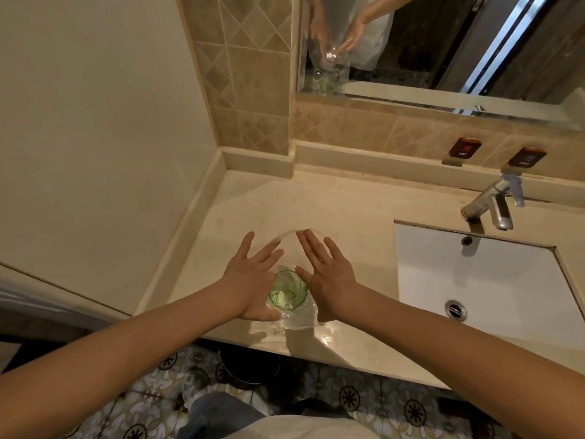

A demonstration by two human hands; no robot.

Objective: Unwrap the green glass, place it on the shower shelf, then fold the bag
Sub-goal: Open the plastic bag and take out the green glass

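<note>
A green glass stands upright on the beige counter near its front edge, inside a clear plastic bag whose open top rises to about my fingertips. My left hand lies flat against the bag's left side, fingers straight and spread, palm beside the glass. On the bag's right side my right hand does the same, fingers apart. Neither hand curls around anything.
A white sink with a chrome tap is set into the counter at the right. A mirror hangs above the tiled backsplash. The wall closes the left side. A dark bin stands on the patterned floor below the counter edge.
</note>
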